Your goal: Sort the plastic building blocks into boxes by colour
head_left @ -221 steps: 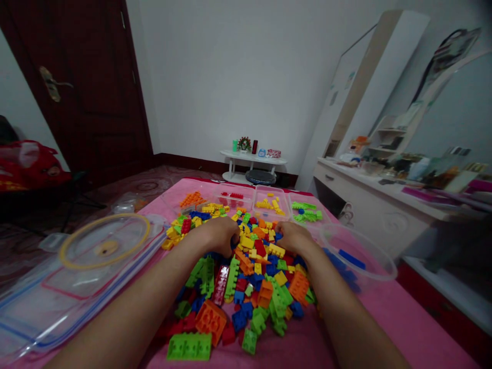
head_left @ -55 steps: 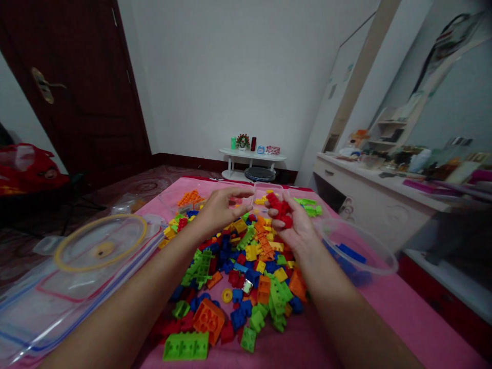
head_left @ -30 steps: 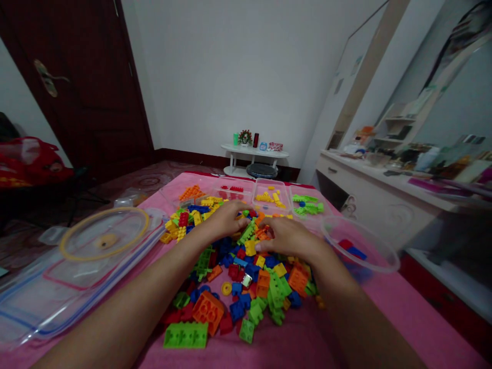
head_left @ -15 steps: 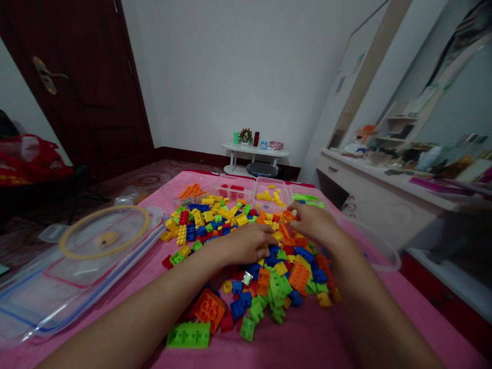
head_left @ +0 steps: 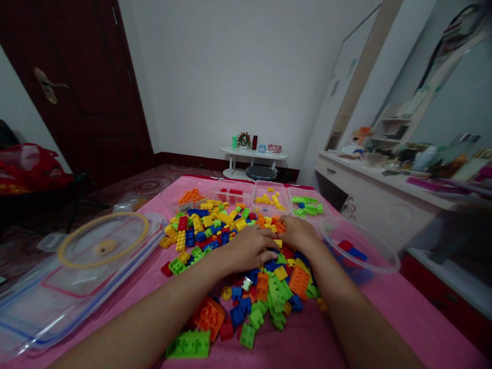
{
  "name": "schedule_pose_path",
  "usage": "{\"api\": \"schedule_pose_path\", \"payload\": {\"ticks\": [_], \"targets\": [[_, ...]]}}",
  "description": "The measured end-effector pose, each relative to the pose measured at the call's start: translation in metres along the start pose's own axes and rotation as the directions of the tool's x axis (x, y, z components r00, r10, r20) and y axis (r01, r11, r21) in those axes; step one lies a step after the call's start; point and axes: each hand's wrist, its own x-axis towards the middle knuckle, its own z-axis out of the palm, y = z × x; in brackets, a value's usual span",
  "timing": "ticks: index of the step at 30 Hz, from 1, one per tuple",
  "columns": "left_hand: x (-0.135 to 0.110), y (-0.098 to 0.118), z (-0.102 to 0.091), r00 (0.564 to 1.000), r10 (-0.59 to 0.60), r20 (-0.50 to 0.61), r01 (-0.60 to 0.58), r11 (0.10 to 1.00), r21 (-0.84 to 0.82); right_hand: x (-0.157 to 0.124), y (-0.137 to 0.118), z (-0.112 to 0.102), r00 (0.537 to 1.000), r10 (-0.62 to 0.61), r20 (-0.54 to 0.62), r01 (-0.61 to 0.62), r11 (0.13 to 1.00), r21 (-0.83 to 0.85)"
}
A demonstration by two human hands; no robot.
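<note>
A heap of coloured plastic bricks (head_left: 215, 230) lies on the pink cloth (head_left: 384, 312). My left hand (head_left: 249, 247) rests palm down on the middle of the heap, fingers curled over the bricks. Just right of it, my right hand (head_left: 298, 233) lies on the heap too, knuckles up, with its fingertips buried among orange and yellow bricks. Whether either hand grips a brick is hidden. A round clear bowl (head_left: 378, 253) with blue and red bricks stands right of my right hand.
At the far edge stand clear trays: orange bricks (head_left: 191, 196), a red-brick tray (head_left: 232, 193), a yellow-brick tray (head_left: 269, 199) and a green-brick tray (head_left: 307, 206). Clear lids (head_left: 77, 266) lie at the left. A white dresser (head_left: 380, 205) runs along the right, a dark door (head_left: 80, 87) at the back left.
Both hands drew back toward me over the heap. My right hand came away from the green-brick tray and now sits beside my left hand. Earlier it held red bricks, now gone from it.
</note>
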Motion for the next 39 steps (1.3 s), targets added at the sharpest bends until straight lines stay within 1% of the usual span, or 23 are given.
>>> {"api": "schedule_pose_path", "payload": {"ticks": [4, 7, 9, 11, 12, 13, 14, 15, 16, 17, 18, 19, 21, 22, 24, 28, 30, 31, 32, 33, 34, 35, 39], "targets": [[0.0, -0.007, -0.004, 0.997, -0.071, 0.022, 0.074, 0.988, -0.139, 0.002, 0.002, -0.005, 0.995, 0.048, -0.085, -0.039, 0.994, 0.098], [0.0, -0.016, -0.007, 0.974, -0.219, -0.05, 0.205, 0.958, -0.2, 0.001, 0.002, -0.016, 0.985, 0.049, -0.163, 0.007, 0.946, 0.324], [0.001, -0.022, -0.007, 0.93, -0.329, -0.163, 0.291, 0.931, -0.221, -0.002, -0.004, -0.023, 0.984, 0.023, -0.174, 0.078, 0.832, 0.55], [0.002, -0.025, -0.008, 0.863, -0.426, -0.272, 0.342, 0.888, -0.306, -0.007, -0.013, -0.029, 0.988, -0.02, -0.151, 0.128, 0.648, 0.75], [0.003, -0.026, -0.009, 0.822, -0.482, -0.303, 0.352, 0.849, -0.393, -0.009, -0.018, -0.03, 0.989, -0.036, -0.144, 0.139, 0.562, 0.816], [0.004, -0.026, -0.01, 0.782, -0.546, -0.3, 0.352, 0.784, -0.51, -0.011, -0.023, -0.031, 0.988, -0.042, -0.15, 0.15, 0.499, 0.853], [0.005, -0.024, -0.011, 0.747, -0.612, -0.26, 0.339, 0.687, -0.642, -0.012, -0.027, -0.031, 0.984, -0.044, -0.171, 0.172, 0.467, 0.867], [0.006, -0.022, -0.013, 0.725, -0.663, -0.187, 0.312, 0.558, -0.769, -0.013, -0.032, -0.03, 0.977, -0.049, -0.206, 0.205, 0.466, 0.86], [0.006, -0.02, -0.014, 0.724, -0.683, -0.093, 0.275, 0.41, -0.87, -0.014, -0.036, -0.029, 0.966, -0.06, -0.25, 0.247, 0.493, 0.834], [0.007, -0.018, -0.016, 0.743, -0.669, 0.002, 0.241, 0.265, -0.934, -0.016, -0.039, -0.029, 0.952, -0.084, -0.295, 0.293, 0.537, 0.791], [0.007, -0.015, -0.017, 0.769, -0.634, 0.079, 0.216, 0.142, -0.966, -0.017, -0.042, -0.029, 0.935, -0.122, -0.332, 0.337, 0.59, 0.734], [0.007, -0.013, -0.018, 0.791, -0.598, 0.129, 0.199, 0.051, -0.979, -0.019, -0.045, -0.029, 0.919, -0.165, -0.359, 0.377, 0.639, 0.67], [0.006, -0.012, -0.019, 0.805, -0.564, 0.183, 0.184, -0.056, -0.981, -0.024, -0.049, -0.031, 0.893, -0.247, -0.377, 0.433, 0.704, 0.564], [0.005, -0.013, -0.019, 0.793, -0.575, 0.202, 0.181, -0.094, -0.979, -0.026, -0.049, -0.033, 0.887, -0.274, -0.372, 0.446, 0.717, 0.536], [0.003, -0.018, -0.019, 0.753, -0.612, 0.243, 0.175, -0.17, -0.97, -0.028, -0.048, -0.038, 0.891, -0.275, -0.362, 0.44, 0.722, 0.534], [0.002, -0.036, -0.029, 0.649, -0.69, 0.321, 0.131, -0.315, -0.94, -0.024, -0.037, -0.046, 0.907, -0.14, -0.397, 0.373, 0.701, 0.608], [0.005, -0.051, -0.04, 0.592, -0.741, 0.316, 0.096, -0.324, -0.941, -0.022, -0.03, -0.049, 0.905, -0.102, -0.414, 0.37, 0.67, 0.643], [0.008, -0.059, -0.046, 0.554, -0.783, 0.283, 0.088, -0.283, -0.955, -0.021, -0.028, -0.05, 0.904, -0.096, -0.416, 0.373, 0.654, 0.658], [0.011, -0.068, -0.052, 0.511, -0.825, 0.241, 0.11, -0.215, -0.97, -0.021, -0.027, -0.051, 0.903, -0.098, -0.418, 0.378, 0.641, 0.668], [0.015, -0.078, -0.058, 0.452, -0.876, 0.169, 0.168, -0.102, -0.98, -0.021, -0.026, -0.052, 0.901, -0.102, -0.423, 0.387, 0.633, 0.671], [0.017, -0.087, -0.064, 0.398, -0.915, 0.067, 0.259, 0.042, -0.965, -0.022, -0.026, -0.052, 0.896, -0.109, -0.43, 0.397, 0.629, 0.668], [0.018, -0.097, -0.069, 0.365, -0.931, 0.02, 0.31, 0.102, -0.945, -0.023, -0.026, -0.052, 0.89, -0.116, -0.441, 0.41, 0.628, 0.661], [0.004, -0.135, -0.097, 0.292, -0.951, -0.1, 0.474, 0.235, -0.848, -0.025, -0.025, -0.056, 0.864, -0.112, -0.491, 0.446, 0.625, 0.641]]}}
